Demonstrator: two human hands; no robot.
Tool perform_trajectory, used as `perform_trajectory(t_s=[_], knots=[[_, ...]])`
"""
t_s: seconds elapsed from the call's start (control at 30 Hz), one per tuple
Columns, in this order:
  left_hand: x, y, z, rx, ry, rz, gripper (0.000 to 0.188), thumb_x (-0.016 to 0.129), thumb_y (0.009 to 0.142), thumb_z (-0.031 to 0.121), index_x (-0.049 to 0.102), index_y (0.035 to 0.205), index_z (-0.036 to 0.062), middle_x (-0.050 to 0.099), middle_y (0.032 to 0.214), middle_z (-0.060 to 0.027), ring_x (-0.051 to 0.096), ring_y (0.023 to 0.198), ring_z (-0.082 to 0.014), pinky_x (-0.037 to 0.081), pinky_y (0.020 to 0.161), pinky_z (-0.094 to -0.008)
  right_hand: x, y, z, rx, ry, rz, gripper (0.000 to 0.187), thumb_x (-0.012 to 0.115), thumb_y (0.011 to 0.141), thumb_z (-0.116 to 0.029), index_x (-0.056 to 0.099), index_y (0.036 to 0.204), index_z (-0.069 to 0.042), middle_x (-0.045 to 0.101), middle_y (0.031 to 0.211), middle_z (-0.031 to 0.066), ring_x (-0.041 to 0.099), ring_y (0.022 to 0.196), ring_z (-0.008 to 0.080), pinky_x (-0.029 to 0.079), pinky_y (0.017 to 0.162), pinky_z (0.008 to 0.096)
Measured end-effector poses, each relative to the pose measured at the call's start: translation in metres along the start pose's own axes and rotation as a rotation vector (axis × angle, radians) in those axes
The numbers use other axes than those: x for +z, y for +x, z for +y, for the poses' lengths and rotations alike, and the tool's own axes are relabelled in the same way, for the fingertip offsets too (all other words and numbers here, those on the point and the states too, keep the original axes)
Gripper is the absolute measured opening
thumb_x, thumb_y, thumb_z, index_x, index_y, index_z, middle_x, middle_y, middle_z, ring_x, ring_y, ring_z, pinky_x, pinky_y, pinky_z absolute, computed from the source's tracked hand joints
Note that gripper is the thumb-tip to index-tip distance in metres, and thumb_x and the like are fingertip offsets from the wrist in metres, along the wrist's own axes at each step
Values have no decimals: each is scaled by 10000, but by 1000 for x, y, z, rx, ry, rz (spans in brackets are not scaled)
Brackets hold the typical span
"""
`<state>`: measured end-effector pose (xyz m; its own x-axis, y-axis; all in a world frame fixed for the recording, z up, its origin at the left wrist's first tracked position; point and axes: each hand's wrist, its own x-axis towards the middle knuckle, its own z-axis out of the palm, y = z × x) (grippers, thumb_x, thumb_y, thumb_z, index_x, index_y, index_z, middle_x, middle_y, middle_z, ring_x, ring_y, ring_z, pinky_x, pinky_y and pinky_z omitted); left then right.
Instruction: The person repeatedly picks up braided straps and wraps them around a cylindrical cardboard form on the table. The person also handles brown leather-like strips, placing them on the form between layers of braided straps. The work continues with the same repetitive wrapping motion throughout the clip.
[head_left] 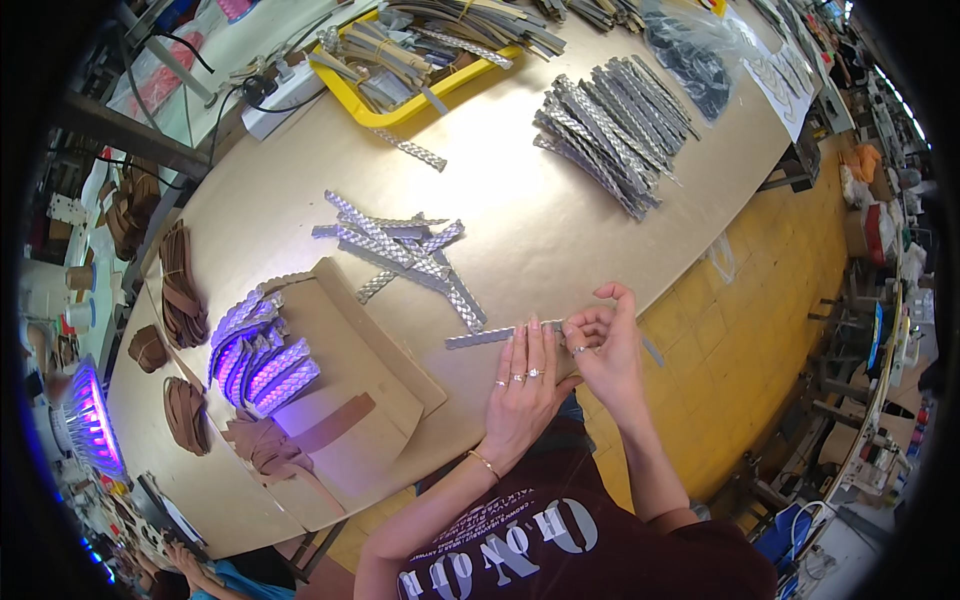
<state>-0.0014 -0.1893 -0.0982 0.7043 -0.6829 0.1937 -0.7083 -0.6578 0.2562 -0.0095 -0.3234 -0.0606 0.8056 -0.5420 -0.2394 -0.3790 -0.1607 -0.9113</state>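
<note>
1. Presently, our left hand (pixel 528 380) lies flat, its fingers straight, over a braided strip (pixel 480 339) on the desk (pixel 530 230).
2. Our right hand (pixel 603 350) bends its fingers beside the left fingertips; whether it grasps the strip, we cannot tell.
3. We have this strip just on the near side of the loose pile (pixel 400 255).
4. Beyond that pile stands a yellow tray (pixel 349 98).

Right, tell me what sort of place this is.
Likely a workshop for leather-like straps: braided silver strips and bundled brown straps lie on a worktable, and a lamp glows purple beside it.
</note>
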Motion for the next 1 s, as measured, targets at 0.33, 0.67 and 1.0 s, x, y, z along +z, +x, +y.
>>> perform_trajectory(t_s=[0.33,0.67,1.0], knots=[[1,4,3,6,107,26,701,656,839,505,558,1323,8,527,1371,-196,499,1287,-346,389,1095,-435,-1,-2,-2,-29,-88,68,350,629,855,38,460,1159,13,604,884,89,602,730,129,505,641,245],[-2,5,-2,65,199,-22,707,594,872,526,504,1385,50,511,1381,-178,509,1271,-315,376,1102,-431,-6,-30,11,-511,-752,48,379,645,756,28,702,1116,-75,572,1021,111,601,879,263,504,704,370],[-22,5,-34,-156,-256,113,443,670,858,241,596,1246,42,561,1258,-141,527,1161,-279,394,970,-421,-24,2,-11,-590,-780,-138,346,667,703,18,706,1033,-76,592,1024,106,592,871,272,493,750,389]])
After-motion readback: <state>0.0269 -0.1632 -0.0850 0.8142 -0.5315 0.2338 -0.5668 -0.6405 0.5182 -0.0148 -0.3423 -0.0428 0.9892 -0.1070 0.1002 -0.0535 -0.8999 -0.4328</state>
